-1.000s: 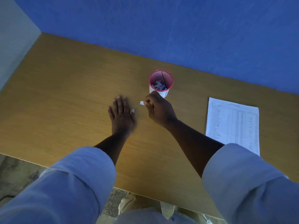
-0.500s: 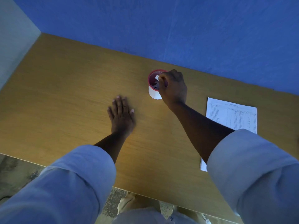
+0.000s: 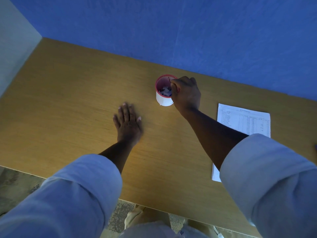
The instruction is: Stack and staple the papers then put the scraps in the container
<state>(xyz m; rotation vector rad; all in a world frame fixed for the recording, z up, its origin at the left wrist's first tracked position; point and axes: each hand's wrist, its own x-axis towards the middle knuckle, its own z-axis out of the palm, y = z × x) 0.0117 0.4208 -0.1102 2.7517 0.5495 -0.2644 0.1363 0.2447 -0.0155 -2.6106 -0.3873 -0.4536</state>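
Observation:
A small white container with a red rim (image 3: pixel 163 100) stands on the wooden table (image 3: pixel 72 100) near the back. Several paper scraps (image 3: pixel 165 91) lie inside it. My right hand (image 3: pixel 187 93) hovers over the container's right rim, its fingers curled down with the tips together, and no scrap shows between them. My left hand (image 3: pixel 127 124) rests flat on the table, fingers straight, to the left and front of the container. A stack of printed papers (image 3: pixel 243 121) lies on the right, partly hidden under my right forearm and sleeve.
A blue wall (image 3: pixel 188 31) runs right behind the table, and a pale wall (image 3: pixel 13 40) closes the left side. The table's front edge is near my body. A small dark thing (image 3: pixel 316 146) peeks in at the right frame edge.
My right hand carried a white scrap from the table up over the container. The scrap no longer shows in its fingers. The hand has shifted to the right rim. My left hand stayed put.

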